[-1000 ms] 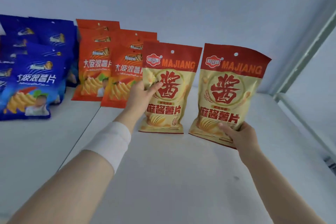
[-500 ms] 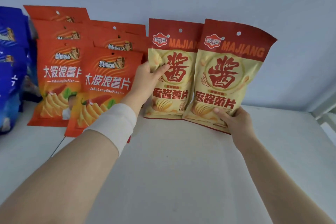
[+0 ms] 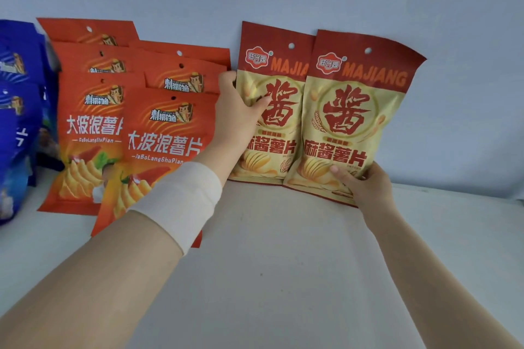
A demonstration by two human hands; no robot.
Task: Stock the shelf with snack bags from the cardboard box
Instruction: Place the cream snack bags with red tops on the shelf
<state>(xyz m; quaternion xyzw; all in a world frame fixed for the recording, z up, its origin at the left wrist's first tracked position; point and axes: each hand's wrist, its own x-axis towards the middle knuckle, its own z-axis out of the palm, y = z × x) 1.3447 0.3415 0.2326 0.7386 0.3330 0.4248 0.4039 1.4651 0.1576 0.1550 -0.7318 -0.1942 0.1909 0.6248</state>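
Drawn together since a second earlier, right yellow bag [image 3: 351, 110] overlapped left yellow bag [image 3: 272, 133], both upright on the shelf [image 3: 283, 263] beside orange bags [image 3: 158, 133]. Left hand [image 3: 235, 116] gripped the left one's edge, thumb in front; right hand [image 3: 365, 187] pinched the other's bottom.

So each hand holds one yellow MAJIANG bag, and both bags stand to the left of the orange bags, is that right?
Not quite. The head view shows both to the right of the orange bags. The rest holds: the left hand holds the left yellow bag, the right hand the right yellow bag.
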